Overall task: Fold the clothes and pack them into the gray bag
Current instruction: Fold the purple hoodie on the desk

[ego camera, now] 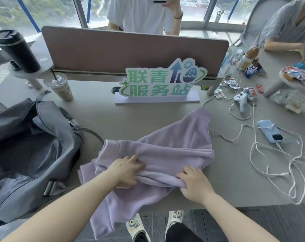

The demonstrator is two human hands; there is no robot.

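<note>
While the lilac fleece garment (165, 151) lies across the near edge of the table (235, 180), with one part hanging over that edge toward the floor and a cuffed end stretched away toward the standing sign (162, 82), the folding step is judged to be in hand and the packing not yet begun. A rolled fold of fabric is pinched along the near side by the right hand (193, 185), its fingers curled round the thick edge; the left hand (126, 169) is laid on the cloth just beside it, fingers bent into the fleece, though whether fabric is truly gripped or only pressed there cannot be told for certain. The gray bag (31, 154) is seen to the left of the garment, close to it, its mouth wide open and its dark inside exposed, with nothing clearly visible packed in it. For the next move, it is judged that the overhanging part would need to be drawn up onto the table and the far cuffed end brought back over the middle, so that a compact bundle is made before any lift toward the bag. Care would be called for on the right, where a white cable (277, 154) and a blue device (270, 131) lie near the garment and could be snagged
</note>
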